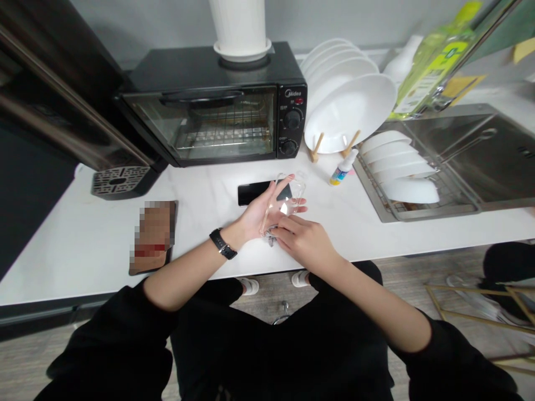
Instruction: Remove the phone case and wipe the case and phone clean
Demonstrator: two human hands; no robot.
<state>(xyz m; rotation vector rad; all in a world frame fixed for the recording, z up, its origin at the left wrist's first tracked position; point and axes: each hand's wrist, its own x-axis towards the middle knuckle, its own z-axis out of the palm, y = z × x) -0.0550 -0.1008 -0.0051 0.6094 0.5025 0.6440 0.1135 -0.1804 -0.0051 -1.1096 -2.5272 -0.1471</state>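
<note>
A clear phone case [297,189] rests across the palm of my left hand [254,216], which holds it with thumb and fingers spread around it. My right hand [301,236] is closed in a pinch at the case's near end. At its fingertips shows a small grey bunched piece [271,238]; whether it is a cord, chain or cloth I cannot tell. Behind the left hand, a black phone [251,193] lies flat on the white counter [209,189], partly covered by the hand and case. A small bottle with a white top [343,167] stands to the right.
A black toaster oven [217,120] stands at the back, bearing a white pot [240,28]. White plates [349,114] stand in a rack beside it. The sink [468,161] holds white bowls [397,161]. At left lie a device with a blurred screen [154,234] and a drip tray [121,181].
</note>
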